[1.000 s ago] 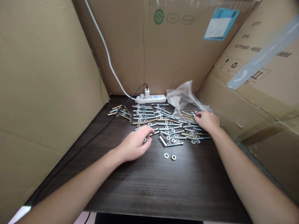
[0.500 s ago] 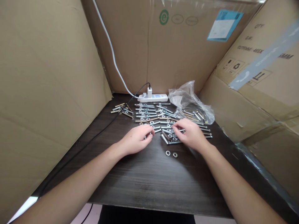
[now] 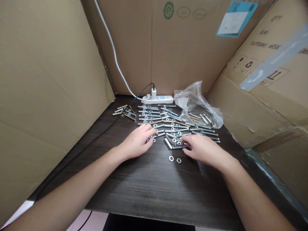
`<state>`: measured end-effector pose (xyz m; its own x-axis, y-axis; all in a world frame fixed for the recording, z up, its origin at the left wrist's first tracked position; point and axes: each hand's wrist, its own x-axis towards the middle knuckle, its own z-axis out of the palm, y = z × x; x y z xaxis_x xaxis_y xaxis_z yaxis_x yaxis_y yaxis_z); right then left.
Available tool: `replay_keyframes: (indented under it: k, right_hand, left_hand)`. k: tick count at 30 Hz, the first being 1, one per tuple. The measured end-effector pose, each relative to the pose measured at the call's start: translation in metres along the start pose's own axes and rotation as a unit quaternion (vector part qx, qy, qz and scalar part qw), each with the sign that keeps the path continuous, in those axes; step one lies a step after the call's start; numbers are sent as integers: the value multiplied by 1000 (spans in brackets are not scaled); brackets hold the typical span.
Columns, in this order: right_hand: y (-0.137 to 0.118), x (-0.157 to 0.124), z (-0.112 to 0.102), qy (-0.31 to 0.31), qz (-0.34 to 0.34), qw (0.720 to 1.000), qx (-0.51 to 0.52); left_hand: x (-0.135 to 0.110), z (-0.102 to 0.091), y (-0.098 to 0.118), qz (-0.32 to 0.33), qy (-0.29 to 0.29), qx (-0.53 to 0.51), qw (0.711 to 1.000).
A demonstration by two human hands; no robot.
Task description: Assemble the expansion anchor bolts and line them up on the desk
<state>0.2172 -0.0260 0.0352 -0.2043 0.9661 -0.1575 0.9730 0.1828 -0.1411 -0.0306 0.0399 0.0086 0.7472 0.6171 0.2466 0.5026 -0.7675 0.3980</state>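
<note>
My left hand [image 3: 138, 141] rests at the left edge of the laid-out bolts, thumb and fingers apart, close to a small washer [image 3: 154, 140]. My right hand [image 3: 204, 149] is at the front of the rows, its thumb and forefinger spread at the end of a bolt [image 3: 176, 147]; I see nothing held between them. Left of that bolt lies a thick silver sleeve [image 3: 168, 143], slanted. Nearer to me are a flat washer [image 3: 171, 158] and a hex nut [image 3: 179, 160], side by side. My right hand hides some of the hardware beneath it.
Several bolts with washers [image 3: 149, 115] lie in rows farther back. A loose pile of bolts [image 3: 124, 110] sits at the left. Behind stand a white power strip [image 3: 158, 99] with cables and a clear plastic bag [image 3: 192, 99]. Cardboard walls [image 3: 134, 48] enclose the dark table [image 3: 144, 189].
My right hand has moved down toward me, and its thumb and forefinger have parted. The left hand has shifted slightly left and its fingers have opened. The view has tilted a little.
</note>
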Motion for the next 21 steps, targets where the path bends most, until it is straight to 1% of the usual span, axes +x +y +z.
replay_keyframes:
  k: [6, 10, 14, 18, 21]
  right_hand:
    - [-8, 2, 4, 0, -16, 1000, -15]
    - [-6, 0, 3, -2, -24, 1000, 9]
    - [-5, -1, 2, 17, -50, 998, 36]
    - [-8, 1, 4, 62, -79, 994, 52]
    - [-9, 2, 5, 138, -93, 985, 46]
  left_hand:
    - [1, 0, 2, -2, -5, 19, 1000]
    - [0, 3, 5, 1, -5, 39, 999]
    - [1, 11, 9, 17, -17, 78, 997]
    - [3, 17, 11, 32, -34, 106, 993]
    - [3, 17, 13, 47, -26, 118, 992]
